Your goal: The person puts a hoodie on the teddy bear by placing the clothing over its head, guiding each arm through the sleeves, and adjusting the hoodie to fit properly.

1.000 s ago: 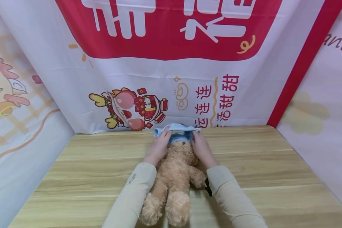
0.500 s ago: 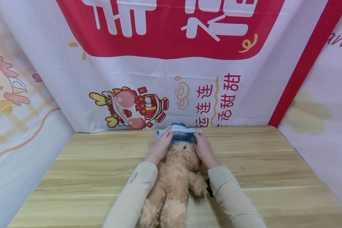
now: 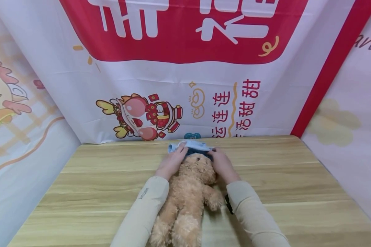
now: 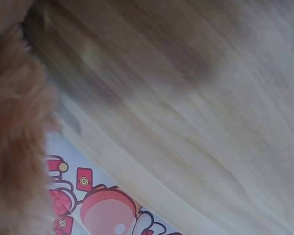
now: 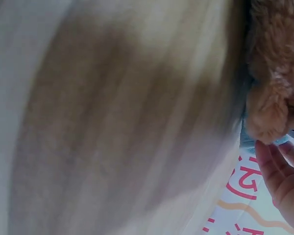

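A light brown teddy bear (image 3: pixel 188 192) lies on its back on the table, head toward the back wall. A light blue cloth garment (image 3: pixel 195 145) is bunched over the top of its head, its darker blue inside showing near the bear's face. My left hand (image 3: pixel 170 163) pinches the garment's edge on the left of the head. On the other side, my right hand (image 3: pixel 222 165) pinches the opposite edge. In the right wrist view, the fingers (image 5: pixel 269 166) are at the blue cloth beside the bear's ear. The left wrist view shows the bear's fur (image 4: pixel 19 137) but no clear fingers.
The wood-grain table (image 3: pixel 111 192) ends at a white and red printed cloth wall (image 3: pixel 136 75). Printed cloth also hangs at the left and right sides. A dark blue heart-shaped piece (image 3: pixel 192 136) shows behind the garment. A black strap (image 3: pixel 228 204) is at the right sleeve.
The garment's raised edge has come down toward the bear's head, and its opening shows less. Both hands have stayed at its edges. The bear's legs have shifted slightly left and nearer.
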Available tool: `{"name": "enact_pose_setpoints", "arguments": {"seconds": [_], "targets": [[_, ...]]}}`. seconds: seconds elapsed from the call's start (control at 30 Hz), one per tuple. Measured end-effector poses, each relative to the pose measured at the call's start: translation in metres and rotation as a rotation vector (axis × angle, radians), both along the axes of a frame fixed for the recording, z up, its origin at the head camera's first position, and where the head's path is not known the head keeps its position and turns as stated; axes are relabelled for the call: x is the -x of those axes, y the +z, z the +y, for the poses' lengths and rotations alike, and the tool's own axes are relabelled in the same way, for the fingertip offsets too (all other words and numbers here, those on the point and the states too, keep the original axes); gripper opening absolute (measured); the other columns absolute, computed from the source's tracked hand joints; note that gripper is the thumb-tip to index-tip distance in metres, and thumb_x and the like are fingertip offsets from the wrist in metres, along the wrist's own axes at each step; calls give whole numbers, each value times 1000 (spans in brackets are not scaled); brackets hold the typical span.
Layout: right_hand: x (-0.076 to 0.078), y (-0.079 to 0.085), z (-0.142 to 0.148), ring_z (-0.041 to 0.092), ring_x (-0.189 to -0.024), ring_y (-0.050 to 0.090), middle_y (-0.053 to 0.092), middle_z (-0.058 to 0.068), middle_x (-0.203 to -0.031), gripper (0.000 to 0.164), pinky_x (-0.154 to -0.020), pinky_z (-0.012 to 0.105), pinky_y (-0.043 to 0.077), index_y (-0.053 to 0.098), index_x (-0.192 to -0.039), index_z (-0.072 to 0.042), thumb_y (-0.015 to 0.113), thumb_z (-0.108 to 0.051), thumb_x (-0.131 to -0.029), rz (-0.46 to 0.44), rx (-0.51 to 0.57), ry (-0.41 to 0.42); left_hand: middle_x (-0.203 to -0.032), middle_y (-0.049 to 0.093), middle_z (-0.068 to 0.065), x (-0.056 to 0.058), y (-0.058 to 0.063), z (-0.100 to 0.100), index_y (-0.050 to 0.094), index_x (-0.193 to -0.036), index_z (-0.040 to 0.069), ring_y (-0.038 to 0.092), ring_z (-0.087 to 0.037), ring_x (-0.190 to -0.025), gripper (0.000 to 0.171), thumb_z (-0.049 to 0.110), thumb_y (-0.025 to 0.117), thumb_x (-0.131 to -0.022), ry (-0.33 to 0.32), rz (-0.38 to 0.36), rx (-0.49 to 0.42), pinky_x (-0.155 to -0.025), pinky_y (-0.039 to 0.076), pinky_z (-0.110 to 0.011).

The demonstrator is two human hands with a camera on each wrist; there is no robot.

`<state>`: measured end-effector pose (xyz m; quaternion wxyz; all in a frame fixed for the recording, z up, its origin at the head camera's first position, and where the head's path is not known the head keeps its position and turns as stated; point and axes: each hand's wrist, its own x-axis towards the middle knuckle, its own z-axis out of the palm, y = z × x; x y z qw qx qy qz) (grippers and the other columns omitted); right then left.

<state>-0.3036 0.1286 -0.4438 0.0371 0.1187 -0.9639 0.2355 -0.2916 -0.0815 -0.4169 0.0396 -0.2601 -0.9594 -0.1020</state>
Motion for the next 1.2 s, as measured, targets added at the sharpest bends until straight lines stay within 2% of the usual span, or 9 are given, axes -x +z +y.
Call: {"name": "enact_pose_setpoints", "arguments": {"seconds": [0.33, 0.57, 0.7, 0.8, 0.9, 0.97, 1.03, 1.13, 1.2], "targets": [[-7, 5, -3, 33, -96, 62, 61, 19, -102, 17, -85, 45, 52, 73, -100, -4, 58, -4, -91, -3, -95, 2, -154, 34, -11, 0, -7, -3, 45, -140, 10, 50, -31, -130, 42, -1, 33, -101, 6, -116, 111, -95, 51, -44], [-5, 3, 2, 36, -109, 57, 50, 24, -122, 19, -94, 47, 49, 67, -105, 1, 57, 3, -88, -16, 63, 19, -142, 51, -8, 3, -10, -4, 54, -133, 13, 52, -32, -126, 36, 5, 41, -100, 30, 37, 147, -106, 41, -48], [-4, 4, 5, 30, -97, 54, 45, 17, -114, 24, -83, 42, 50, 51, -103, 0, 55, 12, -82, -22, 184, 8, -126, 63, -8, 5, -10, -5, 57, -128, 12, 59, -29, -115, 31, 8, 46, -99, 55, 18, -16, -104, 43, -48], [-4, 6, 7, 26, -90, 51, 48, 15, -104, 35, -79, 40, 47, 46, -111, 0, 55, 13, -79, -28, 258, -2, -97, 68, -13, 6, -7, -6, 52, -123, 9, 66, -25, -84, 27, 3, 47, -97, 58, -64, -189, -84, 52, -41], [-5, 7, 11, 26, -90, 52, 54, 16, -100, 38, -80, 41, 47, 53, -117, 3, 57, 10, -80, -47, 282, 13, -82, 64, -17, 5, -3, -7, 41, -126, 9, 54, -24, -58, 31, 0, 45, -96, 70, -172, -314, -63, 48, -36], [-6, 7, 13, 28, -92, 53, 55, 18, -101, 36, -83, 43, 47, 58, -116, 4, 57, 7, -81, -66, 293, 37, -93, 66, -20, 3, -1, -8, 36, -133, 10, 58, -25, -65, 38, 4, 45, -96, 94, -246, -387, -67, 49, -37], [-8, 7, 17, 29, -95, 54, 55, 19, -103, 31, -87, 44, 48, 62, -112, 5, 57, 5, -82, -87, 312, 51, -115, 63, -21, 1, 1, -9, 32, -142, 12, 64, -29, -88, 46, 14, 47, -99, 115, -334, -462, -82, 51, -43], [-10, 6, 22, 28, -93, 55, 55, 20, -100, 25, -85, 40, 48, 64, -105, 7, 56, 3, -81, -119, 372, 77, -139, 52, -15, -2, 4, -9, 27, -149, 18, 53, -30, -125, 62, 44, 48, -97, 141, -443, -508, -105, 42, -50], [-11, 7, 26, 26, -90, 55, 57, 20, -98, 23, -81, 34, 46, 63, -103, 8, 55, 2, -82, -144, 402, 104, -144, 47, -14, -4, 5, -9, 26, -151, 18, 47, -32, -132, 79, 62, 49, -90, 134, -492, -496, -108, 38, -52]]}}
